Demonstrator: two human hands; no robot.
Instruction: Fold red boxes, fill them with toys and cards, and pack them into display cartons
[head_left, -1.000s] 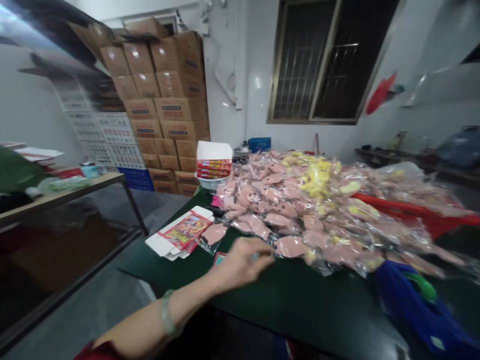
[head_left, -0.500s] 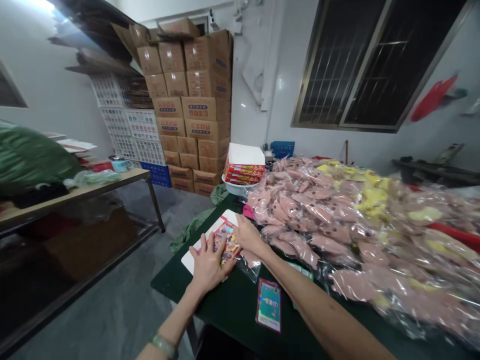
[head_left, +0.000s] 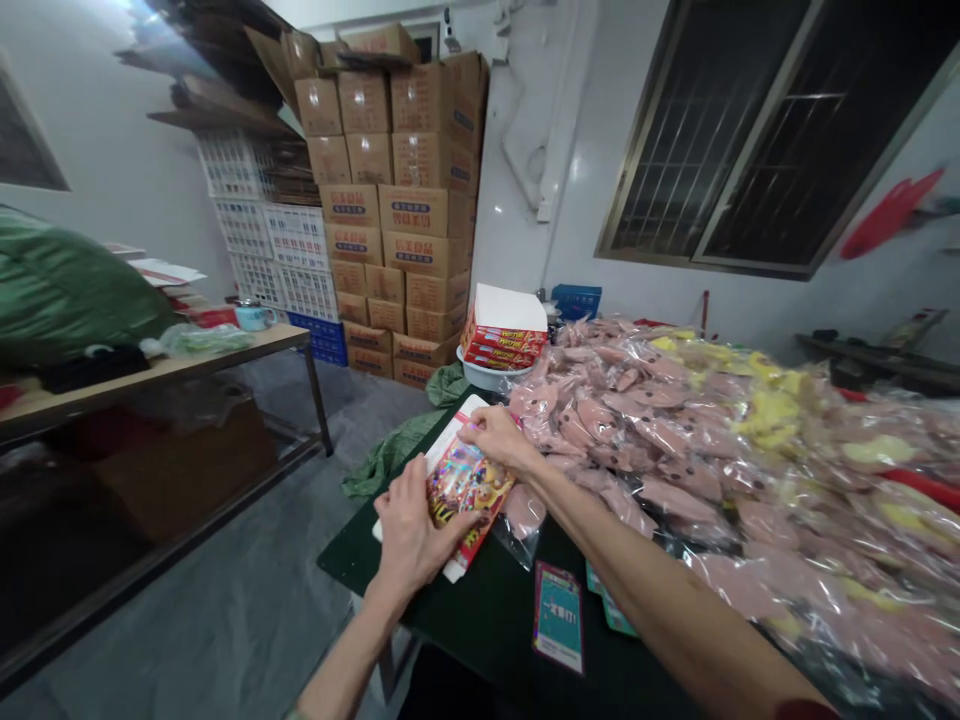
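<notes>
A shiny red and yellow printed carton (head_left: 463, 478) with a white edge lies tilted on the dark green table (head_left: 450, 622) in front of me. My left hand (head_left: 411, 527) grips its near left side, the thumb lying across the printed face. At the far right edge of the carton, my right hand (head_left: 495, 437) has its fingers closed in a pinch. Below the hands, a holographic card (head_left: 559, 618) with a turquoise middle lies on the table. Beside it, partly hidden by my right forearm, are green-edged cards (head_left: 618, 610).
A heap of bagged pink plush pieces (head_left: 660, 440) covers the table's right side. Behind the carton, red printed boxes (head_left: 508, 345) stand in a pale basin (head_left: 491, 378). Stacked brown cartons (head_left: 420, 215) and white crates (head_left: 304, 255) line the wall. A wooden-topped table (head_left: 217, 365) is left.
The carton has turned to show more of its printed face and red side. My right hand has shifted from beside it to a pinch on its upper edge. The view has shifted slightly left.
</notes>
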